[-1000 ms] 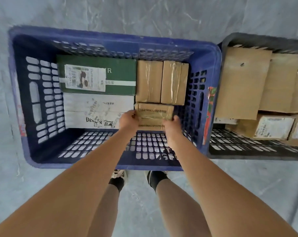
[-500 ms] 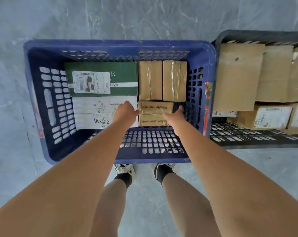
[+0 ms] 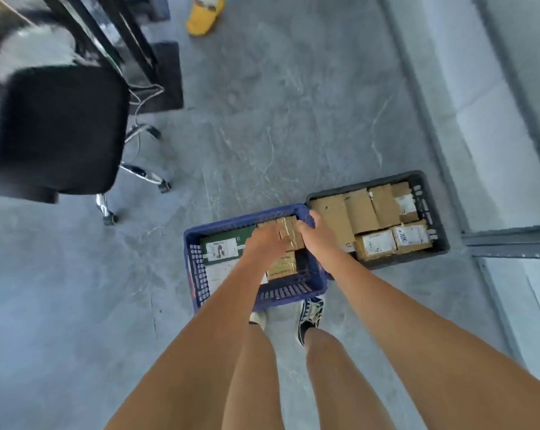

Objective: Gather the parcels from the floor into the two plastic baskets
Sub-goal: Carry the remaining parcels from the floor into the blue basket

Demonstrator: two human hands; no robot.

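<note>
My left hand (image 3: 264, 243): low in the blue basket (image 3: 231, 225), over the taped brown parcels at its far end; whether my fingers are spread or curled I cannot tell, the picture is blurred there.
My right hand (image 3: 312, 232): at the far right corner of the blue basket, close beside my left; it seems to rest on the rim or a parcel, but I cannot tell how my fingers lie.
Taped brown parcels (image 3: 289, 231): at the far end of the blue basket, between my two hands and partly hidden by them.
Small brown parcel (image 3: 282, 266): in the blue basket, nearer to me than the taped ones, just right of my left forearm.
Green box (image 3: 222, 248): along the left side of the blue basket, with a white label on top.
Blue basket: on the grey floor (image 3: 262, 135), just in front of my feet.
Grey basket (image 3: 439, 225): on the floor, touching the right side of the blue one, filled with cardboard parcels (image 3: 360, 211), some with white labels.
Black chair (image 3: 55, 128): on chrome wheeled legs, well apart, to the far left.
Yellow object (image 3: 203, 17): on the floor at the top edge, too blurred to name.
</note>
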